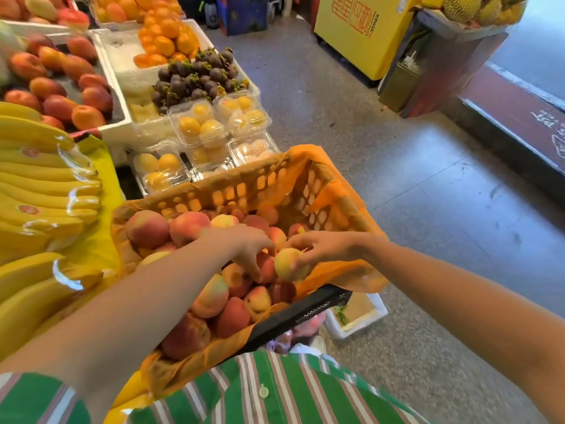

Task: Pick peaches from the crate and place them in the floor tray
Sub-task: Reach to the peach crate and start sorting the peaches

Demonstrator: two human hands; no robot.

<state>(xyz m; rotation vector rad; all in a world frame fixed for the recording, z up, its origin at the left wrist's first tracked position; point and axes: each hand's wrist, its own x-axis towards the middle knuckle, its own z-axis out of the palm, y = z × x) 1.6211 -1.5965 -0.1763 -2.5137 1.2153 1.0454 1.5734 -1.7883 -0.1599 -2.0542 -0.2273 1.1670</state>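
My right hand (324, 247) pinches a yellow peach (287, 264) over the crate (244, 188); left hand (247, 246) reaches onto a red one, grip unclear. Crate near full, most work left; tray (379, 310) lies near right

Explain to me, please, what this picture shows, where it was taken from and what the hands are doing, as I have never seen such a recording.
There is no machine here: a person wears a wide-angle camera on the head, so the single picture looks forward and down at their own bare arms and green striped shirt. Before them stands a dark lattice plastic crate, lined with orange film and full of red-and-yellow peaches. The right hand holds a pale yellow peach inside the crate. The left hand reaches down among the peaches; whether it grips one cannot be told. To the left lie yellow bananas, and beyond the crate stand clear plastic boxes of yellow fruit.
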